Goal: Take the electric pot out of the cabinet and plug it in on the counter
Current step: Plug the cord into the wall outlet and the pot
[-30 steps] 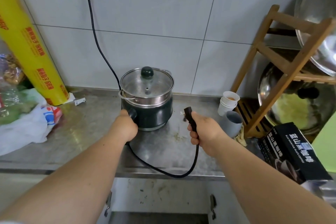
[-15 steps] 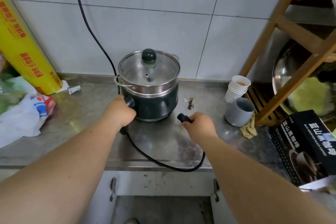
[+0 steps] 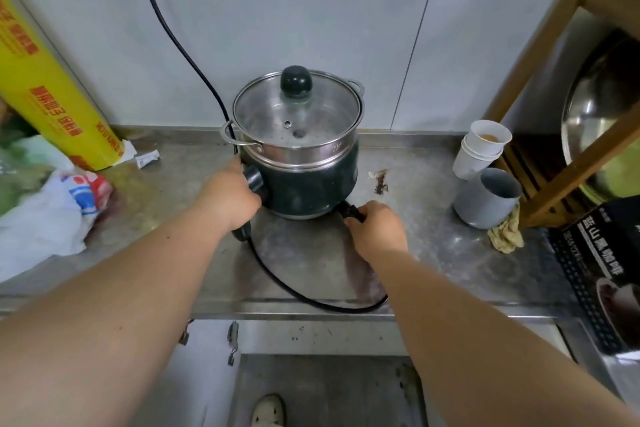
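Standing at a stained steel counter (image 3: 433, 253) under white tiles, we see the electric pot (image 3: 301, 163) near its back edge; left hand (image 3: 228, 198) grips its handle, right hand (image 3: 377, 229) pinches the cord plug (image 3: 351, 211) at its base.

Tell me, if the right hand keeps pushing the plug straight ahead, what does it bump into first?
Most likely the electric pot: the right hand points the cord connector at its dark lower base, nearly touching, though exact depth is unclear.
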